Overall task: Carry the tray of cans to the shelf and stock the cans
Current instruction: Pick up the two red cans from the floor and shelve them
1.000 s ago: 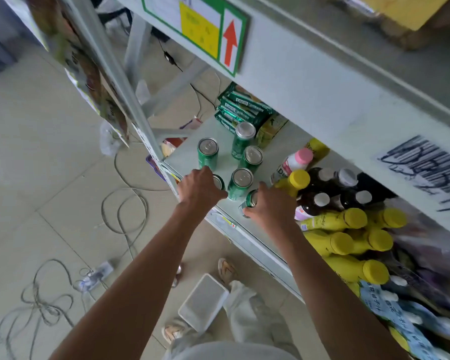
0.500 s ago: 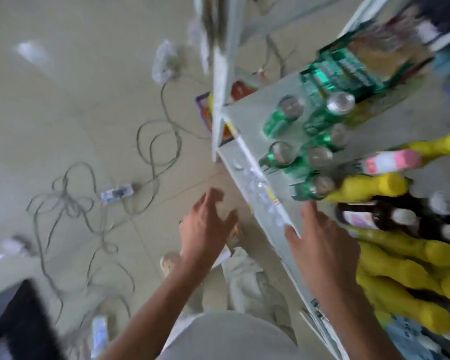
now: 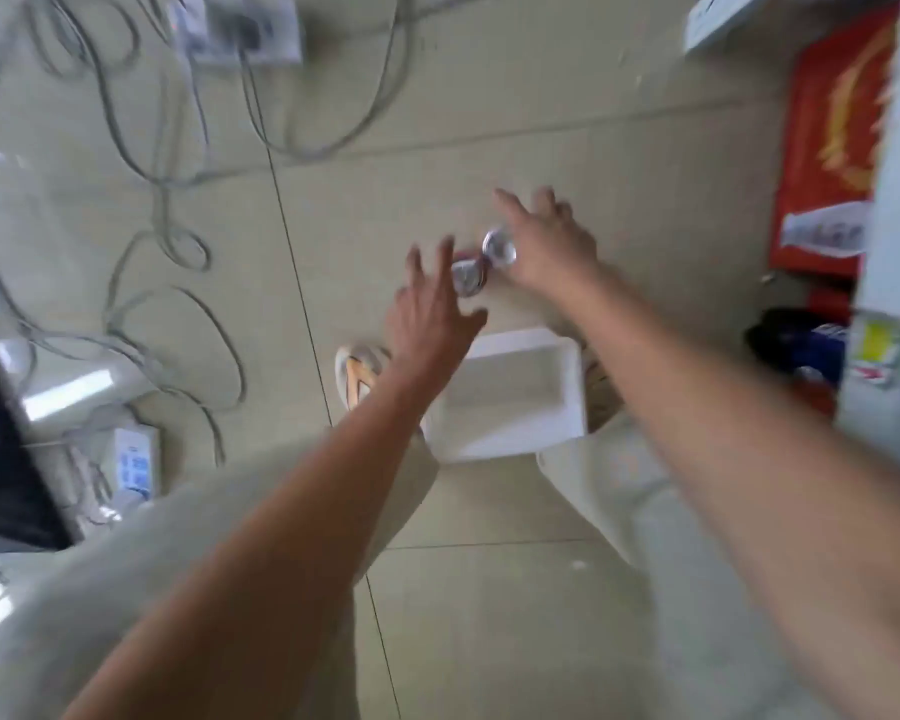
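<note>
The view is blurred and points down at the floor. A white tray (image 3: 515, 402) lies on the tiles between my feet. Two cans with silver tops, one can (image 3: 467, 275) and a second can (image 3: 499, 246), stand just past the tray's visible far edge. My left hand (image 3: 432, 309) hovers left of them with fingers spread, holding nothing. My right hand (image 3: 554, 241) is over the right side of the cans, fingers apart, not closed on either. The stocked shelf level is out of view.
The shelf's grey upright (image 3: 894, 252) runs down the right edge, with a red package (image 3: 827, 148) and dark items under it. Loose cables (image 3: 178, 241) and a power strip (image 3: 136, 459) lie on the floor to the left. A sandal (image 3: 357, 376) sits beside the tray.
Both hands left the green cans on the shelf and dropped toward the floor. The view swung down from the shelf to the tray and two cans.
</note>
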Demonstrator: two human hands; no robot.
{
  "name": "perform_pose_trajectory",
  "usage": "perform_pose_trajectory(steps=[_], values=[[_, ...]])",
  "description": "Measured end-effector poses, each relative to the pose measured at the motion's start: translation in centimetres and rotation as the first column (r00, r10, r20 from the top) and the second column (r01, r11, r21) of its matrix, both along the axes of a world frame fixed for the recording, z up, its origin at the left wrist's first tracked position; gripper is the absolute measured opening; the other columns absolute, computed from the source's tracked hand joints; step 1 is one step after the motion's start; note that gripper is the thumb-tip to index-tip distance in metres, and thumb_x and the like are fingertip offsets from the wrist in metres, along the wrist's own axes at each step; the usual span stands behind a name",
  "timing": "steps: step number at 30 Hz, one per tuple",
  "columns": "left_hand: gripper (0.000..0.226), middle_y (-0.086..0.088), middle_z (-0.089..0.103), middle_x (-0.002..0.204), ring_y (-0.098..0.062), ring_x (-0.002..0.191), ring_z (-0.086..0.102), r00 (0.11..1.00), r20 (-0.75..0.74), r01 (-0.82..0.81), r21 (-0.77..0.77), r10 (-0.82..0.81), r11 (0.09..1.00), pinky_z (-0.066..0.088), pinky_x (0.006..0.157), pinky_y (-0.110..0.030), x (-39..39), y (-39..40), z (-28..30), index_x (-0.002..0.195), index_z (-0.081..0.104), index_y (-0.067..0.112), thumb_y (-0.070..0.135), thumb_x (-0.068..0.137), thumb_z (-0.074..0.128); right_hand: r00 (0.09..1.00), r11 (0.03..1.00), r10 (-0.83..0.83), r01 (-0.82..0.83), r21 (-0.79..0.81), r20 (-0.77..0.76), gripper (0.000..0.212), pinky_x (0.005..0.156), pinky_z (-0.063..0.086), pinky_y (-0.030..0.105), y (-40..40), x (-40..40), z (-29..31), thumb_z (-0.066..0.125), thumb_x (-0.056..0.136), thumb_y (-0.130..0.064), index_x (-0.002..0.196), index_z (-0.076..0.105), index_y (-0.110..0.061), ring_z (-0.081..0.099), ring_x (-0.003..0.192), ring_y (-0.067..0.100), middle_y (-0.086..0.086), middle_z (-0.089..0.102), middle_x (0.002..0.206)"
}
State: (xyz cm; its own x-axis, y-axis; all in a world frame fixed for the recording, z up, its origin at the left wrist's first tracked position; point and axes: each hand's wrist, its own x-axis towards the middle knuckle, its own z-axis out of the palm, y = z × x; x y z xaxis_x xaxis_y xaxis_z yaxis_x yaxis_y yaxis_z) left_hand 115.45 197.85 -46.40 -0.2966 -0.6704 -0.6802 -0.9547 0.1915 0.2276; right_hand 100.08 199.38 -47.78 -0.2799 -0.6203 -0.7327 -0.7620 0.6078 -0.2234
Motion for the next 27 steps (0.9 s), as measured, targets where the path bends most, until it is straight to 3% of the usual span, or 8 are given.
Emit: perform_pose_trajectory(steps=[2,5,7,10,14,19,23,27], values=[[0.083,-0.011,0.049,0.142,-0.044,0.103,0.065,0.998,-0.014,0.063,0.032,-0.062,0.998,0.050,0.073,-0.043,-1.1,-0.9,-5.8,0.143,0.040,0.032,0.039,0.072,0.083,0.988,0.987,0.152,-0.153,0.040,0.042,0.068,0.096,0.047,0.052,-1.2,0.0,-5.6,0.063,0.088,-0.039,0.149,0.036,-0.030,0.047,0.127,0.043,0.020,0.040,0.140],[0.070,-0.013,0.061,0.113,-0.044,0.090,0.067,0.997,-0.014,0.082,0.005,-0.082,0.997,0.040,0.061,-0.039,-1.6,-1.2,-9.3,0.129,0.047,0.024,0.028,0.069,0.081,0.967,0.968,0.251,-0.252,0.024,0.033,0.040,0.086,0.051,0.045,-1.6,0.8,-8.4,0.065,0.084,-0.028,0.124,0.059,-0.024,0.061,0.110,0.043,0.019,0.053,0.124],[0.068,-0.013,0.063,0.109,-0.044,0.087,0.066,0.999,-0.027,0.040,0.003,-0.040,0.999,0.038,0.060,-0.039,-1.2,-1.2,-8.1,0.127,0.048,0.020,0.024,0.067,0.081,0.980,0.980,0.200,-0.200,-0.006,0.004,0.031,0.082,0.050,0.042,-1.3,1.1,-7.4,0.067,0.084,-0.026,0.115,0.063,-0.023,0.064,0.105,0.042,0.018,0.057,0.119],[0.065,-0.014,0.064,0.105,-0.043,0.085,0.065,1.000,-0.004,0.000,0.027,0.000,1.000,0.039,0.059,-0.038,-0.1,-1.3,-1.9,0.122,0.049,0.017,0.021,0.066,0.082,0.997,0.998,0.062,-0.062,-0.007,-0.038,0.033,0.082,0.049,0.038,-0.6,0.4,-1.4,0.071,0.080,-0.027,0.112,0.064,-0.024,0.064,0.104,0.039,0.015,0.062,0.114],[0.063,-0.015,0.065,0.100,-0.040,0.078,0.063,0.996,-0.084,0.024,0.019,-0.023,1.000,0.050,0.060,-0.042,0.3,-1.8,14.1,0.118,0.052,0.015,0.020,0.063,0.083,0.972,0.978,-0.174,0.152,-0.140,-0.158,0.037,0.076,0.050,0.039,0.9,-0.8,14.7,0.068,0.077,-0.040,0.110,0.059,-0.025,0.065,0.096,0.037,0.010,0.065,0.106],[0.062,-0.010,0.067,0.100,-0.041,0.079,0.065,0.966,-0.172,0.195,-0.008,-0.193,0.981,0.054,0.061,-0.043,-3.3,-2.6,38.6,0.115,0.052,0.020,0.026,0.062,0.083,0.842,0.866,-0.452,0.334,-0.372,-0.295,0.032,0.063,0.049,0.037,3.6,-2.7,42.0,0.064,0.081,-0.041,0.108,0.055,-0.027,0.066,0.086,0.031,0.002,0.060,0.097],[0.061,-0.006,0.065,0.098,-0.039,0.078,0.065,0.852,-0.211,0.455,-0.155,-0.479,0.877,0.049,0.057,-0.037,-8.0,-2.0,54.6,0.117,0.049,0.026,0.033,0.063,0.077,0.768,0.764,-0.581,0.400,-0.507,-0.270,0.037,0.060,0.052,0.037,6.4,-5.0,60.5,0.068,0.079,-0.047,0.111,0.056,-0.033,0.065,0.083,0.029,0.000,0.055,0.100],[0.064,-0.004,0.067,0.099,-0.037,0.080,0.066,0.760,-0.315,0.501,-0.273,-0.568,0.821,0.053,0.059,-0.038,-13.8,-0.9,65.8,0.116,0.049,0.029,0.039,0.060,0.079,0.698,0.658,-0.671,0.406,-0.634,-0.250,0.048,0.062,0.051,0.036,10.2,-9.2,73.4,0.062,0.069,-0.058,0.110,0.055,-0.034,0.066,0.083,0.031,-0.002,0.052,0.101]])
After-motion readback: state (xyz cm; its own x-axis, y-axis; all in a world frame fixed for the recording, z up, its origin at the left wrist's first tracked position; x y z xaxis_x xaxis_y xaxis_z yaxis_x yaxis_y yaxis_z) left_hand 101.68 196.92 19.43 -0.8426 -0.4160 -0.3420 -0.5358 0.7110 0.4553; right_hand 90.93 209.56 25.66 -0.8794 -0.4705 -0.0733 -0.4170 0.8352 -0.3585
